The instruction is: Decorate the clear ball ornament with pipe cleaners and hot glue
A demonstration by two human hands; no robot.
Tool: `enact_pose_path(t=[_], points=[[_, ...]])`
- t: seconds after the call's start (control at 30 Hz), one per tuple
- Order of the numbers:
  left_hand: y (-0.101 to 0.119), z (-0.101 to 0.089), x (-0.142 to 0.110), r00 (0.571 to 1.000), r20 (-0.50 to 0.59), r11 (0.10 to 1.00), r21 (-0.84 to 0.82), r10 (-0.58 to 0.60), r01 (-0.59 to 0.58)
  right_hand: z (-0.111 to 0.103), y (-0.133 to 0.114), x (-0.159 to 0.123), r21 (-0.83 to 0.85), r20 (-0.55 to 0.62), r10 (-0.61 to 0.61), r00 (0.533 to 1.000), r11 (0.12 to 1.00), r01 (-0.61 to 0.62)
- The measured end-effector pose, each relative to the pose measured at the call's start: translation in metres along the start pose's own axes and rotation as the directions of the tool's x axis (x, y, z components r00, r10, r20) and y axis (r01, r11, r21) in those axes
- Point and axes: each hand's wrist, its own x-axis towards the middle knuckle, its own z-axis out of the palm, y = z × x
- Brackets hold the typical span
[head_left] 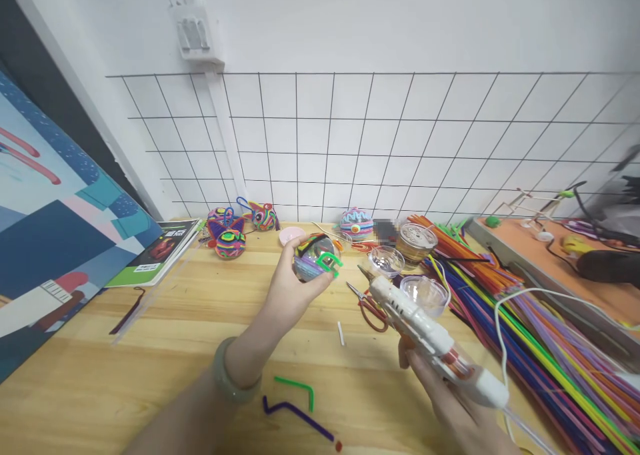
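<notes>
My left hand (287, 285) is closed around a clear ball (314, 258) wrapped in coloured pipe cleaners, with a green pipe cleaner loop on its right side. It holds the ball up above the wooden table (150, 348). My right hand (450, 401) grips a white glue gun (430, 331). The gun's nozzle points up-left toward the ball and stops a short way from it. A white cord runs from the gun's back end to the right.
Red-handled scissors (370, 308) and clear plastic half-shells (425, 293) lie under the gun. A big pile of coloured pipe cleaners (525, 308) fills the right side. Green (297, 385) and purple (295, 415) pieces lie near my wrist. Finished colourful balls (230, 243) and a book (160, 251) sit by the grid wall.
</notes>
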Motion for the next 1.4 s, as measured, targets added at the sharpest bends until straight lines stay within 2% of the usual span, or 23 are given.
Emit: enact_pose_path(t=[0.17, 0.33, 0.6, 0.73, 1.07, 1.2, 1.4], points=[[-0.004, -0.006, 0.005, 0.992, -0.073, 0.994, 0.009, 0.105, -0.105, 0.006, 0.002, 0.002, -0.017, 0.066, -0.032, 0.997, 0.999, 0.033], [-0.009, -0.001, 0.001, 0.995, -0.023, 0.994, 0.039, 0.100, -0.099, 0.003, -0.010, 0.005, -0.103, 0.135, -0.122, 0.983, 0.985, 0.136], [-0.017, 0.007, -0.008, 0.985, 0.002, 0.976, 0.128, 0.175, -0.174, 0.007, -0.022, 0.014, -0.040, 0.074, -0.156, 0.985, 0.986, 0.160], [-0.016, 0.008, -0.010, 0.985, 0.008, 0.972, 0.159, 0.174, -0.174, 0.007, -0.022, 0.013, 0.024, 0.033, -0.180, 0.983, 0.984, 0.179], [-0.014, 0.008, -0.011, 0.989, 0.023, 0.971, 0.189, 0.146, -0.148, 0.006, -0.022, 0.015, 0.022, 0.077, -0.119, 0.990, 0.993, 0.117], [-0.013, 0.008, -0.011, 0.990, 0.034, 0.972, 0.189, 0.139, -0.143, 0.004, -0.025, 0.017, 0.031, 0.068, -0.131, 0.989, 0.991, 0.129], [-0.012, 0.008, -0.011, 0.996, 0.032, 0.984, 0.157, 0.081, -0.085, 0.004, -0.022, 0.014, 0.035, 0.086, -0.117, 0.989, 0.993, 0.114]])
